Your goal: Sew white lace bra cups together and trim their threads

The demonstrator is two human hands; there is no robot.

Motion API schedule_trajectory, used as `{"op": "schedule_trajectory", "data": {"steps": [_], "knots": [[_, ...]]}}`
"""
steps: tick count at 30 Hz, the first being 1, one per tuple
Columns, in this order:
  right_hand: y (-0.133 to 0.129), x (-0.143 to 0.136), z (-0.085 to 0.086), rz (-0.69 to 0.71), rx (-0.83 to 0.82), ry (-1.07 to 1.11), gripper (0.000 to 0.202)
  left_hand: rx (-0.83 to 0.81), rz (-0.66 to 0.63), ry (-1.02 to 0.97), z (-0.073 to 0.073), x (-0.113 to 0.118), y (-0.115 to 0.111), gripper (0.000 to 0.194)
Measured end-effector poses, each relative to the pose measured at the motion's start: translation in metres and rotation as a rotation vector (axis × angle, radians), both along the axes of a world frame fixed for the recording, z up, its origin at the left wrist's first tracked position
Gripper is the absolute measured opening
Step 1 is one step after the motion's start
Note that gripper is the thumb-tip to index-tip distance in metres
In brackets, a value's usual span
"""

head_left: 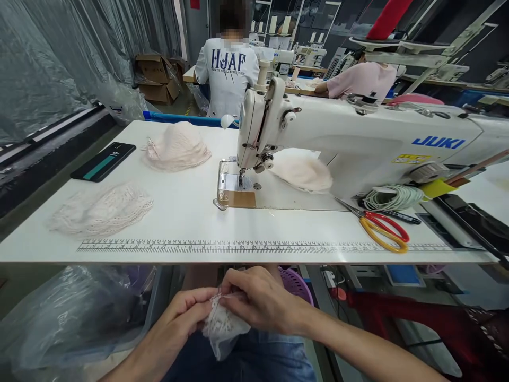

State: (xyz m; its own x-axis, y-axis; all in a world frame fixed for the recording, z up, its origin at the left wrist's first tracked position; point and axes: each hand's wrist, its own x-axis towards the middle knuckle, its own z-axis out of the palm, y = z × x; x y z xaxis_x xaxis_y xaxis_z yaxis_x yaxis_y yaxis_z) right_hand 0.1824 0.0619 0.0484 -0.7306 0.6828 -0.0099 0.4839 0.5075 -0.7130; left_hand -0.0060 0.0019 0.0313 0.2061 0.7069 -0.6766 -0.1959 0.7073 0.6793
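Over my lap, below the table's front edge, both hands pinch a small piece of white lace fabric. My left hand grips its upper left edge between thumb and fingers. From the right, my right hand closes on the top edge, its fingertips almost meeting the left ones. The lower part of the lace hangs loose. On the white sewing table above lie a pile of pale lace pieces and a stack of pale pink cup-shaped pieces.
A JUKI sewing machine stands on the table, another pale piece under its arm. Scissors and a coil of cord lie right, a phone left. A plastic-lined bin sits below left. Two people sit beyond.
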Motion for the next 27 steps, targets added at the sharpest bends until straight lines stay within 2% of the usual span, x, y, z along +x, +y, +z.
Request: {"op": "schedule_trajectory", "data": {"steps": [3, 8, 10, 13, 19, 23, 26, 27], "knots": [[-0.002, 0.0, 0.001, -0.021, -0.073, -0.015, 0.006, 0.002, -0.002, 0.052, 0.0, -0.002, -0.003, 0.05], [-0.005, -0.004, -0.003, -0.039, -0.086, -0.074, 0.011, 0.227, -0.254, -0.013, 0.003, 0.009, 0.002, 0.046], [-0.005, -0.003, -0.004, -0.038, -0.079, -0.078, 0.012, 0.264, -0.255, -0.012, 0.002, 0.011, 0.004, 0.041], [-0.003, 0.005, -0.004, -0.045, -0.108, -0.005, 0.011, 0.226, -0.236, 0.038, 0.001, 0.005, 0.003, 0.037], [-0.009, 0.025, -0.008, 0.047, -0.273, 0.237, 0.005, 0.105, -0.335, -0.026, 0.001, -0.018, 0.001, 0.037], [-0.015, 0.028, -0.012, 0.06, -0.218, 0.186, 0.003, 0.096, -0.394, -0.005, -0.003, -0.024, 0.0, 0.034], [-0.016, 0.027, -0.013, 0.085, -0.156, 0.15, 0.007, 0.117, -0.437, 0.054, -0.002, -0.025, -0.002, 0.033], [-0.016, 0.025, -0.013, 0.105, -0.144, 0.156, 0.013, 0.115, -0.458, 0.07, -0.001, -0.025, -0.002, 0.034]]}}
